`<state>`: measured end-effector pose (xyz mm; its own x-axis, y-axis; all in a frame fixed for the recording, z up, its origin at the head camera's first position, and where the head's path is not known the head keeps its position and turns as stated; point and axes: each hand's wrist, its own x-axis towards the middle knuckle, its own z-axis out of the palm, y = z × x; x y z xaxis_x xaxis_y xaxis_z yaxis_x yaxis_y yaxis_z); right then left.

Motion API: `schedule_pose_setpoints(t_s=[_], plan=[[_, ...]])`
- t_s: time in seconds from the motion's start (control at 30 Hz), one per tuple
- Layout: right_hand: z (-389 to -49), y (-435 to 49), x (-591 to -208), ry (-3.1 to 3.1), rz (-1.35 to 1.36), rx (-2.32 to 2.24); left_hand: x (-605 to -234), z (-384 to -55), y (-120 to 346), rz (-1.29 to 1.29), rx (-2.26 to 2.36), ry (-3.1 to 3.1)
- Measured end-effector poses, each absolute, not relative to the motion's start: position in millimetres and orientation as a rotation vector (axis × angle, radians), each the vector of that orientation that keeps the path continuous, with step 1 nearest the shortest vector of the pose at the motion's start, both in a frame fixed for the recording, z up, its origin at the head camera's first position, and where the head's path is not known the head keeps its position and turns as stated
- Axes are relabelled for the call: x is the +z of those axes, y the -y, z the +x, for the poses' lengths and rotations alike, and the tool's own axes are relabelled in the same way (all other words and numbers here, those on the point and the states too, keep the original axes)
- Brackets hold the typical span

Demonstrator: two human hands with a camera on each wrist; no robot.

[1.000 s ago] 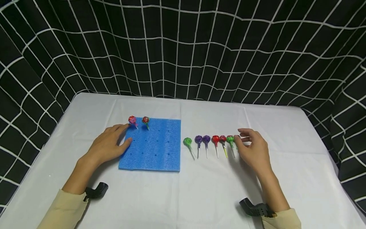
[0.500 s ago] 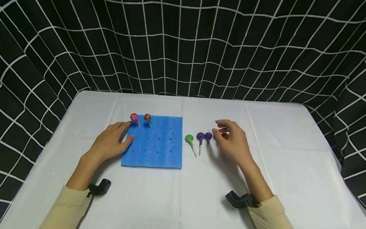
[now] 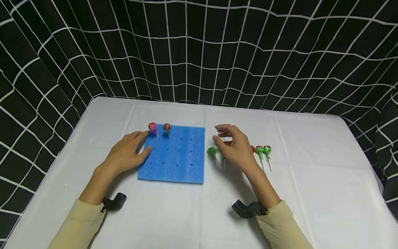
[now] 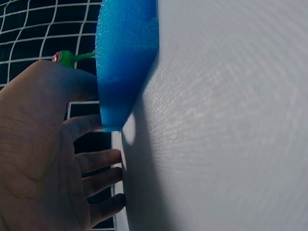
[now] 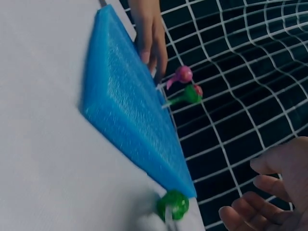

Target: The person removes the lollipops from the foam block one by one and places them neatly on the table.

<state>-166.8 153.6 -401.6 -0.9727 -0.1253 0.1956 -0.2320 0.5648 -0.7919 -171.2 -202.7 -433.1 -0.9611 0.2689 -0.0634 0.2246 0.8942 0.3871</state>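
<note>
My left hand [image 3: 129,152] rests at the left edge of a blue foam board [image 3: 177,173] dotted with small holes, thumb on top. In the left wrist view its fingers [image 4: 98,161] are spread. A pink lollipop [image 3: 152,127] and a red-and-green lollipop [image 3: 167,127] stand in the board's back left part. Over a row of lollipops on the table hovers my right hand [image 3: 234,148], fingers loosely bent, nothing held. Just left of it lies a green lollipop [image 3: 212,151]. Right of it lie two green-wrapped lollipops [image 3: 259,150] and a partly hidden red one [image 3: 252,148]. The hand covers the row's middle.
A white cloth covers the table [image 3: 174,214]. Behind and beside it hangs a black curtain with a white grid [image 3: 199,52]. Each wrist wears a black camera mount, such as the right one [image 3: 248,209].
My right hand has moved left along the lollipop row, from its right end to near the single green lollipop. The left hand stays at the board. The head view has shifted slightly.
</note>
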Motion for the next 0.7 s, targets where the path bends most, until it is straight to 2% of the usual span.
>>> schedule_pose_setpoints(t_s=[0.43,0.7], plan=[[-182,-94,-402,2.648,0.53,1.53,-428,-171,204,0.391,0.577,-2.975],[-194,-54,-411,2.646,0.53,1.582,-431,-172,203,0.381,0.577,-2.958]])
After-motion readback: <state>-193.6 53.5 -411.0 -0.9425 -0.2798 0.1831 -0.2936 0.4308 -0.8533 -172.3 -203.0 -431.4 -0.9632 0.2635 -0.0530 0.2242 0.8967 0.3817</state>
